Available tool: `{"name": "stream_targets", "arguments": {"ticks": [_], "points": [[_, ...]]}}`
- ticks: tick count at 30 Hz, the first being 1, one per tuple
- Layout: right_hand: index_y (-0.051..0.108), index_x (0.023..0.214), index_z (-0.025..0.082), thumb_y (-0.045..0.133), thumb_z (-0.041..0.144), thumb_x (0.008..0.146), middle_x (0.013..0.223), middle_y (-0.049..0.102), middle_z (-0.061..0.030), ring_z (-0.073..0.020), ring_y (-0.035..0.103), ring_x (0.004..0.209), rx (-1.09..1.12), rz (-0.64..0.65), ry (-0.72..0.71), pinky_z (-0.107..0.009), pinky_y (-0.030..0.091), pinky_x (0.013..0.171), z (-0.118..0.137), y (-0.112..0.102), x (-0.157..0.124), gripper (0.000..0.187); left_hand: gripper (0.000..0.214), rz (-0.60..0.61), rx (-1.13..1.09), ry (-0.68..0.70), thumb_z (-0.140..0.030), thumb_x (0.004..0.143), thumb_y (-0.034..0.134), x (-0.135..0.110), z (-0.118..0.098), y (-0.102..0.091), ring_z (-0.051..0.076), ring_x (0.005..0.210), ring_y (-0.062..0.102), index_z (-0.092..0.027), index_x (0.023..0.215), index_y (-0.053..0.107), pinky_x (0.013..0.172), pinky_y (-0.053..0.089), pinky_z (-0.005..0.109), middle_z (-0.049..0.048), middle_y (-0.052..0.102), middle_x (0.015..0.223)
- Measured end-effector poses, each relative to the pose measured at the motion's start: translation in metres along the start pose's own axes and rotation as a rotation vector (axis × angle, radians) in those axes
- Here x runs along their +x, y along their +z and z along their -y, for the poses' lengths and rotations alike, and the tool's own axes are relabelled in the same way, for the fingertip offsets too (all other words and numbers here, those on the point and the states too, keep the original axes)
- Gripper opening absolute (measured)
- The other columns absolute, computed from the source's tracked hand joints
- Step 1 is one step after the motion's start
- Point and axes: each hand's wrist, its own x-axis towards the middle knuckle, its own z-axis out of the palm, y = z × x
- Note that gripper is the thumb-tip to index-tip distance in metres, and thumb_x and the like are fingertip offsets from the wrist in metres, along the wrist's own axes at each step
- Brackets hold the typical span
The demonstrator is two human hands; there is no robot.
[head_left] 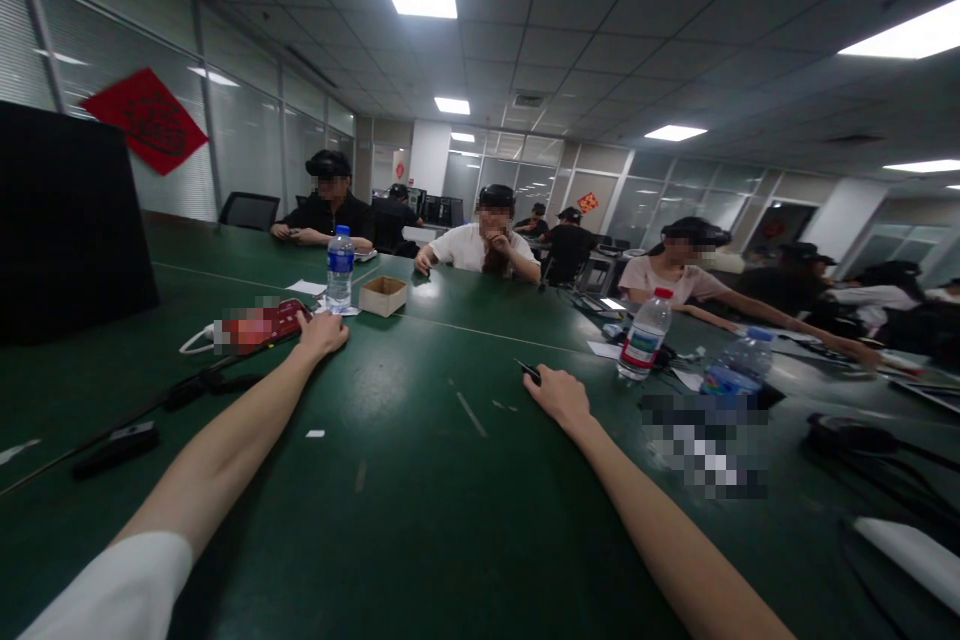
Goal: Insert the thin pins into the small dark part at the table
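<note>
My right hand (559,395) rests on the green table (420,520), its fingers closed around a dark pen (529,373) whose thin tip points away to the left. On the left, my left hand (324,333) lies on the tabletop, fingers apart, with nothing visible in it. Its thumb side is beside a red, patterned flat object (266,325) with a white strap. Just beyond the fingers stands a clear water bottle (340,270) with a blue cap, white paper at its base. A small open cardboard box (383,296) sits to the right of that bottle.
A red-capped bottle (645,335) and a blue-capped bottle (739,365) stand at the right, near cables and papers. A black headset-like object (851,435) lies farther right. Long dark gear (187,390) lies left; a black panel (71,220) rises behind it. Several people sit around.
</note>
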Motion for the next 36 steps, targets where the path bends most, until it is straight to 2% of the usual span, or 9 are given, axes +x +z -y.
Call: {"name": "stream_targets", "arguments": {"ticks": [5, 11, 18, 36], "points": [[0.056, 0.107, 0.017, 0.026, 0.056, 0.090, 0.094, 0.063, -0.0119, -0.0188, 0.062, 0.078, 0.029, 0.037, -0.011, -0.029, 0.045, 0.070, 0.0013, -0.0036, -0.0022, 0.053, 0.037, 0.004, 0.000, -0.009, -0.036, 0.078, 0.038, 0.0000, -0.0009, -0.0006, 0.033, 0.098, 0.055, -0.015, 0.090, 0.065, 0.100, 0.013, 0.065, 0.0187, 0.059, 0.109], [0.058, 0.104, 0.017, 0.028, 0.057, 0.089, 0.091, 0.064, -0.0119, -0.0226, 0.062, 0.081, -0.048, -0.016, 0.042, -0.032, 0.045, 0.070, 0.0040, -0.0023, -0.0028, 0.052, 0.035, 0.012, 0.008, 0.001, -0.036, 0.078, 0.038, 0.0013, -0.0002, 0.0005, 0.033, 0.101, 0.053, -0.015, 0.090, 0.065, 0.099, 0.011, 0.066, 0.0173, 0.060, 0.108], [0.058, 0.104, 0.018, 0.028, 0.057, 0.089, 0.093, 0.064, -0.0124, -0.0246, 0.062, 0.083, -0.043, -0.030, 0.039, -0.035, 0.045, 0.071, 0.0032, -0.0001, -0.0017, 0.051, 0.035, 0.010, -0.004, -0.002, -0.036, 0.079, 0.038, 0.0022, -0.0001, -0.0009, 0.033, 0.101, 0.053, -0.015, 0.088, 0.064, 0.098, 0.011, 0.067, 0.0166, 0.059, 0.110], [0.058, 0.104, 0.017, 0.027, 0.057, 0.089, 0.093, 0.064, -0.0124, -0.0223, 0.062, 0.081, -0.018, 0.009, 0.035, -0.032, 0.044, 0.071, 0.0049, -0.0047, -0.0037, 0.053, 0.034, -0.008, -0.013, -0.003, -0.036, 0.079, 0.039, 0.0013, -0.0003, -0.0011, 0.032, 0.097, 0.055, -0.015, 0.085, 0.064, 0.098, 0.011, 0.067, 0.0175, 0.060, 0.106]]}}
